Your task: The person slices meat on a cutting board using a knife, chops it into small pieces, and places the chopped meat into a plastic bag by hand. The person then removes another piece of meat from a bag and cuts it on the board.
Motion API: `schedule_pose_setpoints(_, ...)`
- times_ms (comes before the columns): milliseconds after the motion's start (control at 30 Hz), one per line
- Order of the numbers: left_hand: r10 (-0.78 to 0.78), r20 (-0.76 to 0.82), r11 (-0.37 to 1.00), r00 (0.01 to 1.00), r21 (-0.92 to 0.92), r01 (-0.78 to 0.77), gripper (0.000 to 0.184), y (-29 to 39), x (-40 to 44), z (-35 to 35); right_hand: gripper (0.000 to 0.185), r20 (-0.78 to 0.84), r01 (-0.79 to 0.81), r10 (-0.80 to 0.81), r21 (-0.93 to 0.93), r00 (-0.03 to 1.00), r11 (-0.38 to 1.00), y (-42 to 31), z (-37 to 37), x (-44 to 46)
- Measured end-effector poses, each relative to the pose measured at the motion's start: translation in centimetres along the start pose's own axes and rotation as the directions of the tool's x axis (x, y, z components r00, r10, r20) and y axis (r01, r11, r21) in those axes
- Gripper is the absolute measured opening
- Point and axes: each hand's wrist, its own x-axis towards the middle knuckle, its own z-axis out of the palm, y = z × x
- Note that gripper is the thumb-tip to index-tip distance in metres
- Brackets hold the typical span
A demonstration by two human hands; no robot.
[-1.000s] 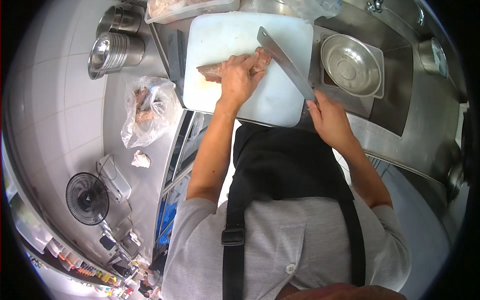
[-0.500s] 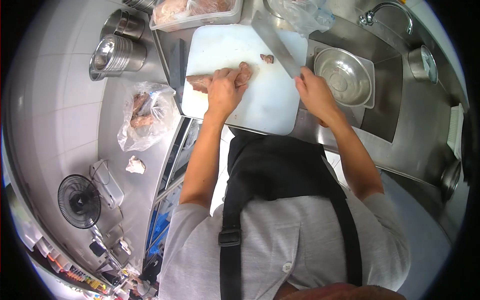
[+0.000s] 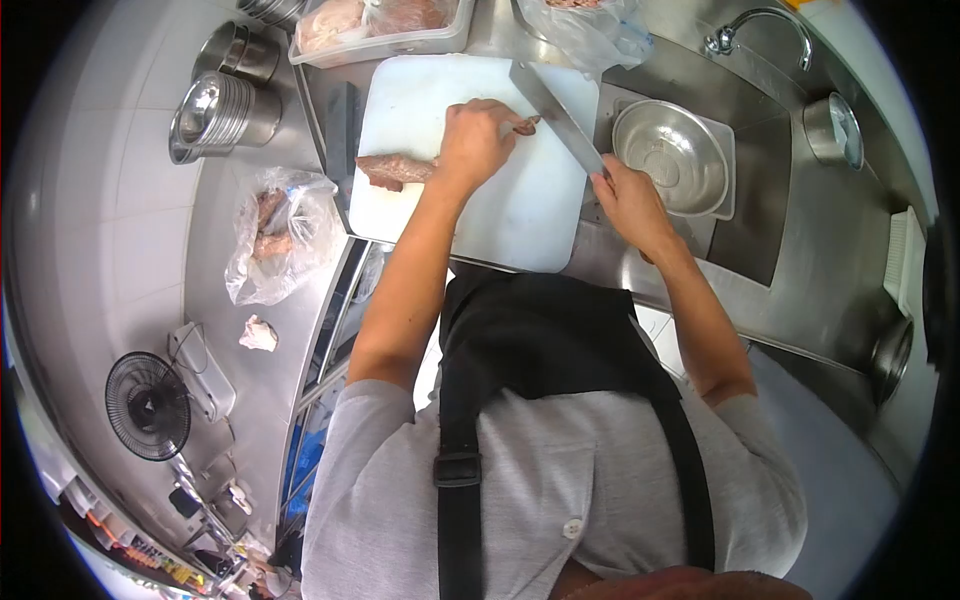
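Note:
A white cutting board (image 3: 500, 220) lies in front of me. On its left side rests a long piece of meat (image 3: 392, 168), its right end hidden behind my left wrist. My left hand (image 3: 478, 140) is closed over the middle of the board, its fingertips pinching a small scrap of meat (image 3: 526, 126). In my right hand (image 3: 634, 200), at the board's right edge, is the handle of a broad-bladed knife (image 3: 560, 118). The blade slants up and left, just right of the scrap.
Right of the board, a metal bowl (image 3: 672, 158) sits in the sink by a faucet (image 3: 722, 38). A plastic tub of meat (image 3: 400, 44) and a plastic bag (image 3: 600, 35) stand behind. On the left counter are bagged meat (image 3: 275, 240), stacked metal containers (image 3: 225, 112) and a fan (image 3: 148, 405).
My left hand has left the long meat and moved up and right to the small scrap. The knife stays in my right hand with its blade over the board's right side.

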Motion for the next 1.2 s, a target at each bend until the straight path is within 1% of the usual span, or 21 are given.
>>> schedule_pose_setpoints(100, -0.062, -0.034, 0.998, 0.997, 0.019, 0.063, 0.018, -0.3, -0.6, -0.6, 0.022, -0.007, 0.051, -0.051, -0.015, 0.999, 0.999, -1.0, -0.3, 0.0)
schedule_pose_setpoints(200, -0.082, -0.035, 0.997, 0.996, -0.015, 0.081, 0.016, 0.1, -0.6, -0.4, 0.022, -0.054, 0.091, -0.093, -0.044, 0.994, 0.995, -2.7, -0.8, -0.1)
schedule_pose_setpoints(233, -0.061, -0.032, 0.998, 0.998, -0.021, 0.060, 0.015, 0.1, -0.6, -0.2, 0.022, -0.076, 0.097, -0.101, -0.056, 0.992, 0.994, -3.0, -0.9, -0.1)
schedule_pose_setpoints(300, -0.015, -0.025, 0.999, 1.000, -0.040, 0.014, 0.013, -0.1, -0.5, 0.4, 0.022, -0.040, 0.106, -0.110, -0.082, 0.993, 0.991, -1.4, 0.6, 1.0)
schedule_pose_setpoints(333, -0.038, -0.006, 0.999, 0.999, -0.020, 0.038, 0.012, -0.2, -0.7, 0.9, 0.022, -0.025, 0.111, -0.114, -0.096, 0.993, 0.989, -0.8, 1.1, 1.4)
schedule_pose_setpoints(400, -0.076, 0.028, 0.997, 0.997, 0.026, 0.075, 0.010, -0.3, -0.5, 1.3, 0.024, 0.035, 0.061, -0.057, -0.093, 0.998, 0.994, -0.4, 1.4, 1.8)
schedule_pose_setpoints(433, -0.057, 0.012, 0.998, 0.998, 0.037, 0.057, 0.009, -0.4, -0.1, 1.3, 0.025, 0.064, 0.043, -0.038, -0.094, 0.997, 0.995, -0.5, 1.3, 2.4)
schedule_pose_setpoints(500, -0.039, 0.010, 0.998, 0.999, 0.053, 0.039, 0.008, -0.3, -1.0, 1.2, 0.026, 0.017, 0.066, -0.065, -0.081, 0.998, 0.995, -1.4, 0.8, 1.7)
schedule_pose_setpoints(633, -0.089, 0.011, 0.993, 0.996, 0.081, 0.088, 0.006, -0.2, -1.5, 1.3, 0.028, -0.094, 0.092, -0.098, -0.065, 0.991, 0.994, -3.9, 0.4, 0.6)
schedule_pose_setpoints(700, -0.076, -0.013, 0.993, 0.997, 0.086, 0.077, 0.006, 0.1, -1.4, 1.3, 0.026, 0.000, 0.052, -0.052, -0.099, 0.999, 0.994, -2.1, 2.9, 1.8)
schedule_pose_setpoints(733, -0.091, 0.011, 0.991, 0.996, 0.104, 0.090, 0.006, 0.0, -1.4, 1.5, 0.025, 0.042, 0.036, -0.031, -0.120, 0.999, 0.992, -1.9, 3.4, 2.2)
schedule_pose_setpoints(800, -0.133, 0.048, 0.980, 0.990, 0.153, 0.124, 0.006, -0.3, -1.3, 1.3, 0.025, 0.027, 0.066, -0.063, -0.137, 0.998, 0.988, -2.0, 3.0, 2.8)
schedule_pose_setpoints(900, -0.082, 0.029, 0.986, 0.996, 0.145, 0.077, 0.007, -0.1, -1.9, 0.8, 0.025, 0.074, 0.055, -0.043, -0.162, 0.996, 0.985, -3.2, 2.5, 2.4)
schedule_pose_setpoints(933, -0.097, 0.020, 0.983, 0.995, 0.158, 0.092, 0.007, -0.1, -2.0, 0.8, 0.026, 0.093, 0.048, -0.032, -0.176, 0.995, 0.983, -3.5, 2.4, 2.5)
schedule_pose_setpoints(1000, -0.123, -0.005, 0.975, 0.992, 0.188, 0.122, 0.009, 0.1, -2.0, 0.9, 0.026, 0.075, 0.050, -0.036, -0.190, 0.997, 0.981, -3.1, 3.2, 3.6)
schedule_pose_setpoints(1100, -0.097, -0.030, 0.974, 0.995, 0.203, 0.101, 0.010, -0.6, -2.1, 2.2, 0.027, 0.072, 0.077, -0.064, -0.204, 0.995, 0.976, -2.9, 4.4, 4.3)
schedule_pose_setpoints(1133, -0.107, 0.000, 0.969, 0.994, 0.223, 0.104, 0.010, -0.7, -2.2, 2.4, 0.027, 0.067, 0.098, -0.086, -0.208, 0.994, 0.973, -3.0, 4.5, 4.6)
schedule_pose_setpoints(1200, -0.134, 0.048, 0.955, 0.990, 0.271, 0.117, 0.010, -0.6, -2.1, 1.6, 0.029, 0.042, 0.117, -0.112, -0.153, 0.993, 0.981, -2.1, 3.8, 5.0)
